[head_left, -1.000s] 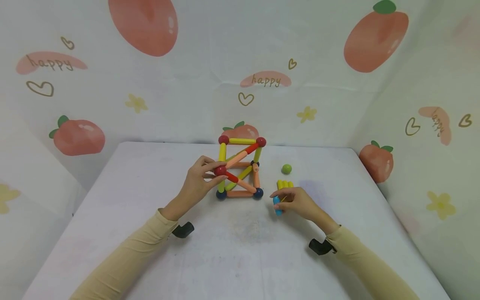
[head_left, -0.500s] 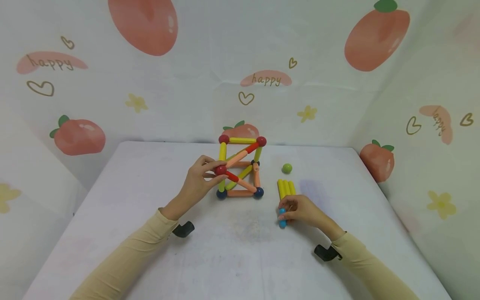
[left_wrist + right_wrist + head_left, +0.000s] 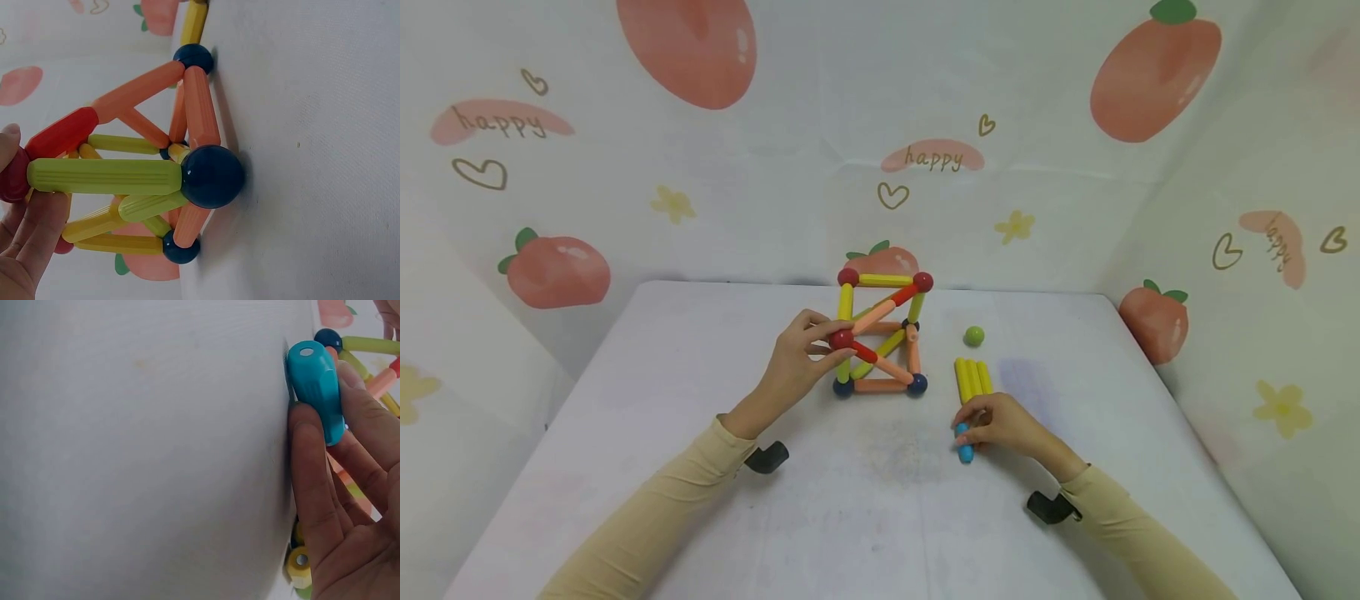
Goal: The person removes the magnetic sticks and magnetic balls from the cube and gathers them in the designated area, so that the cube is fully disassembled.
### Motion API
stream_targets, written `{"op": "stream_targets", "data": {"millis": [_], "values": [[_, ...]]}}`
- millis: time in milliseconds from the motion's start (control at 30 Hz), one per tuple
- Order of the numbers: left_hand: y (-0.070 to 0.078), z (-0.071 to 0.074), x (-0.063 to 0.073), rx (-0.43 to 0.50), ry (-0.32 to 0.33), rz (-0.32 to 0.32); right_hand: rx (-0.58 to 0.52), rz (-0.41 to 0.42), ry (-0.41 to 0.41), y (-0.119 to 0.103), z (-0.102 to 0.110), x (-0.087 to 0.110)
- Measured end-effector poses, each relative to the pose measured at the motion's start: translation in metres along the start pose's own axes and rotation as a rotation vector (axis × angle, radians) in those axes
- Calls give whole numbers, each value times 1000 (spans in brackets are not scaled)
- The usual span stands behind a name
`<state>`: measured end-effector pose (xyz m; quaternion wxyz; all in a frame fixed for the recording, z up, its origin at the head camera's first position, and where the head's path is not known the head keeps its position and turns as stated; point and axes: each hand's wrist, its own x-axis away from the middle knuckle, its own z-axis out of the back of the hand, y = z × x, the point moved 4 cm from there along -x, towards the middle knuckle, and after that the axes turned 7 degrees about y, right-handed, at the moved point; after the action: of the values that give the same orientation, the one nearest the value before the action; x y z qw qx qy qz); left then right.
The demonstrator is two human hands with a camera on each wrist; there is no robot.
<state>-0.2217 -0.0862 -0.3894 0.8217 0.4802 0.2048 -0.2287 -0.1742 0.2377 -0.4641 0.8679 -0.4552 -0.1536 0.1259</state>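
Drawn nearer you, the blue rod (image 3: 966, 454) is pinched in your right hand (image 3: 1006, 425) (your left hand (image 3: 795, 360) grips a red corner ball (image 3: 842, 339)).

A pale backdrop (image 3: 775, 208) printed with red fruits (image 3: 561, 273), hearts (image 3: 480, 174) and yellow flowers (image 3: 1015, 227) spans the frame's top and sides; a whitish tabletop (image 3: 865, 533) fills the lower centre.

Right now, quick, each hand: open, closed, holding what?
Left hand: pinching a glossy red ball on the multicoloured frame.
Right hand: pinching a ridged blue stick.
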Motion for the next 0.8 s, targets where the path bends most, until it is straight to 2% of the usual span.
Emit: {"op": "stream_targets", "data": {"millis": [533, 800], "values": [[0, -1, 0, 9, 6, -2, 15, 15, 10, -1, -1, 1], [0, 0, 0, 9, 3, -5, 34, 38, 20, -4, 7, -1]]}}
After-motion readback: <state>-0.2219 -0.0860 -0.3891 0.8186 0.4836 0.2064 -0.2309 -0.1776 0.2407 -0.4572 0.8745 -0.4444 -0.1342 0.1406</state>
